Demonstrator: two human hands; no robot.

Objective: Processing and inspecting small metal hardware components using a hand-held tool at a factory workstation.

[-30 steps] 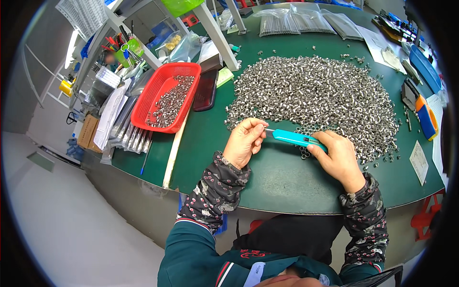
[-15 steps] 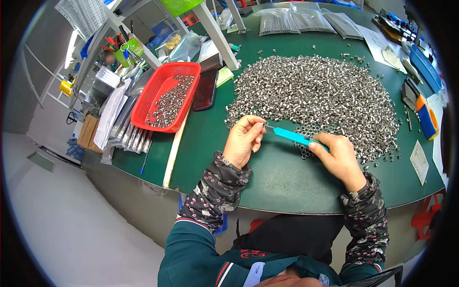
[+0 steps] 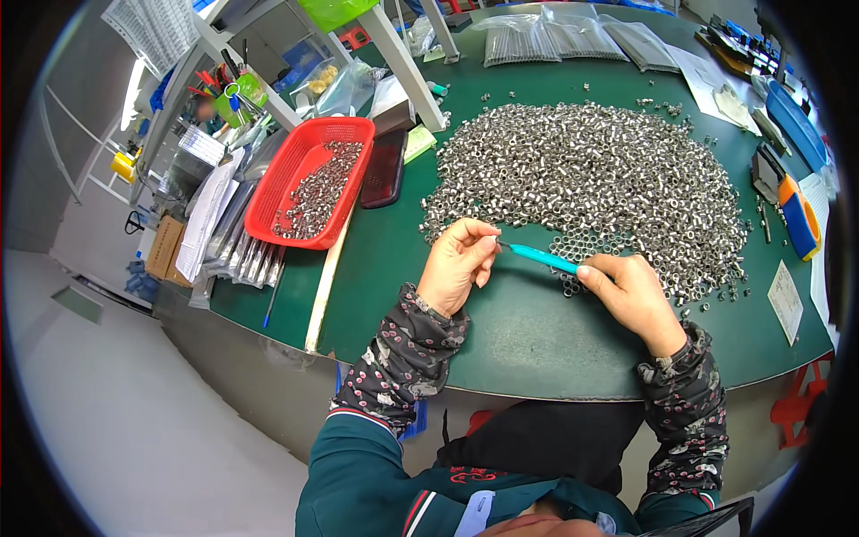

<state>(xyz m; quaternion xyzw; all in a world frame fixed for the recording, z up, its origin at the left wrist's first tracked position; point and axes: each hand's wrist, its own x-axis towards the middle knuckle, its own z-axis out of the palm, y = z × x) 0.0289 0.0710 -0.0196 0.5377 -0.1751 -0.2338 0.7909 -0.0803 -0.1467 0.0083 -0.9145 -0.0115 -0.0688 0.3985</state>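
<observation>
My right hand [image 3: 633,298] grips a teal utility knife [image 3: 542,258] by its handle, the blade end pointing left. The knife's tip meets the fingertips of my left hand [image 3: 457,265], whose thumb and forefinger are pinched together. Whatever lies in that pinch is mostly hidden; it looks like a tiny metal piece. Just beyond both hands spreads a wide heap of small silvery metal rings [image 3: 582,170]. Near the knife, several of these rings stand on end in a flat, packed patch [image 3: 586,243].
A red plastic basket [image 3: 259,215] with more rings sits at the left, beside a dark phone-like slab [image 3: 385,170] and a wooden strip [image 3: 324,295]. An orange-and-blue tape dispenser [image 3: 799,219] and a white card [image 3: 785,304] lie right. Bagged tubes [image 3: 523,40] rest at the far edge.
The knife has turned a little in my right hand, so it now shows a narrower side. Both hands stay nearly in place.
</observation>
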